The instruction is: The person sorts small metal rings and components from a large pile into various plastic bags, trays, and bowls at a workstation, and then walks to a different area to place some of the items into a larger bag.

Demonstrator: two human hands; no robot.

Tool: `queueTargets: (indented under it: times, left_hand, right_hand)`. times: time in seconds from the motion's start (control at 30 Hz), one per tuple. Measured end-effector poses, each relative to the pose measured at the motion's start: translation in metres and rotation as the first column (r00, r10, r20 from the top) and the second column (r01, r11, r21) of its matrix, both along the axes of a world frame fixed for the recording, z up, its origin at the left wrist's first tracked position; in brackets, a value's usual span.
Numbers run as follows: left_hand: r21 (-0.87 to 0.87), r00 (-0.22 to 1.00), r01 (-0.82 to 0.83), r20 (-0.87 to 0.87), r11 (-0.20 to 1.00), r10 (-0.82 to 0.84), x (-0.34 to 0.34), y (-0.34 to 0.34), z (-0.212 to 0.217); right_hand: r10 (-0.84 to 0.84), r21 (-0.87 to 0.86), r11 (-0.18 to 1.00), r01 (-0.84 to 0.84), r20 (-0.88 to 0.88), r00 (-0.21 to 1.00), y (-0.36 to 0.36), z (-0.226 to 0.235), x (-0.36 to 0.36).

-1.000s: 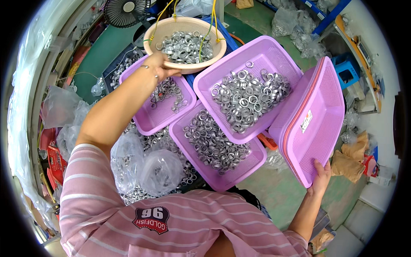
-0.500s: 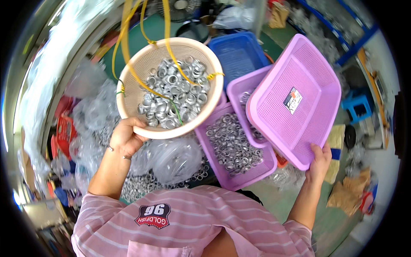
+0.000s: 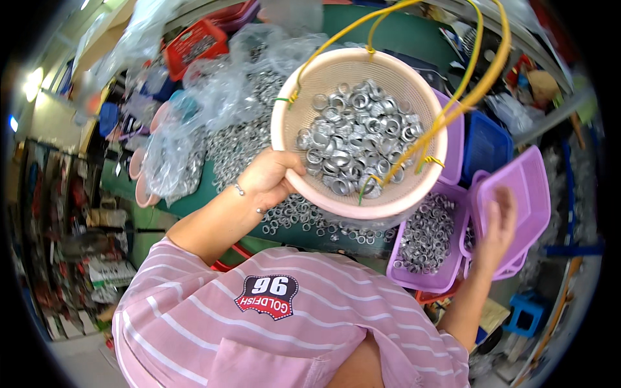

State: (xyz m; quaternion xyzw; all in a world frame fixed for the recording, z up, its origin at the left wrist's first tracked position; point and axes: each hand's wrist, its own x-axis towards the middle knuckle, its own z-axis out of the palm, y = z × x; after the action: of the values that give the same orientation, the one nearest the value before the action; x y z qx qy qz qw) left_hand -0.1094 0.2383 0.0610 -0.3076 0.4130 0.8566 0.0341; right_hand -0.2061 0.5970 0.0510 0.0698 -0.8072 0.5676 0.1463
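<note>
My left hand (image 3: 268, 176) is closed on the near-left rim of a round cream mesh basket (image 3: 352, 208). Several silver metal rings (image 3: 356, 126) lie heaped inside it, and yellow cords (image 3: 501, 61) tied to the rim run upward. My right hand (image 3: 497, 223), somewhat blurred, is raised with fingers stretched out and nothing in them. Behind that hand leans a purple mesh tray (image 3: 527, 187); whether they touch I cannot tell. Between my hands sits a purple bin (image 3: 406, 279) holding smaller metal rings (image 3: 425, 236).
Loose rings (image 3: 239, 155) spread over the green table (image 3: 194, 216), partly under clear plastic bags (image 3: 171, 155). A red basket (image 3: 194, 48) is at the far left, a blue bin (image 3: 485, 149) beyond the purple ones. A blue stool (image 3: 525, 315) stands at right.
My view has swung left, so the cream basket appears further right. My right hand has let go of the purple mesh tray, which now rests lower, by the other purple bins.
</note>
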Motion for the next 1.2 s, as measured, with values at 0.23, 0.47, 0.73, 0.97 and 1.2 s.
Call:
queueTargets:
  times: [0.23,0.47,0.73,0.97,1.2]
  left_hand:
    - [0.003,0.999,-0.041,-0.008,0.999,0.041,0.068,-0.049,-0.013]
    - [0.008,0.989,0.012,0.147,1.0,-0.013,0.127,-0.152,-0.038]
    - [-0.048,0.974,0.144,0.182,0.988,-0.133,0.146,-0.315,-0.076]
    - [0.026,0.969,0.237,0.058,0.971,-0.238,0.139,-0.387,-0.07]
    - [0.028,0.988,0.134,-0.079,0.991,-0.132,0.137,-0.425,-0.074]
  right_hand:
    - [0.601,-0.435,0.796,-0.42,0.487,0.634,-0.159,-0.019,-0.021]
    - [0.686,-0.748,0.659,0.081,0.641,0.344,-0.262,-0.06,0.052]
    - [0.649,-0.688,0.724,-0.051,0.653,0.391,-0.381,-0.063,0.126]
    - [0.575,-0.674,0.739,-0.019,0.616,0.538,-0.461,-0.029,0.144]
    - [0.495,-0.556,0.831,-0.036,0.707,0.506,-0.539,0.008,0.13]
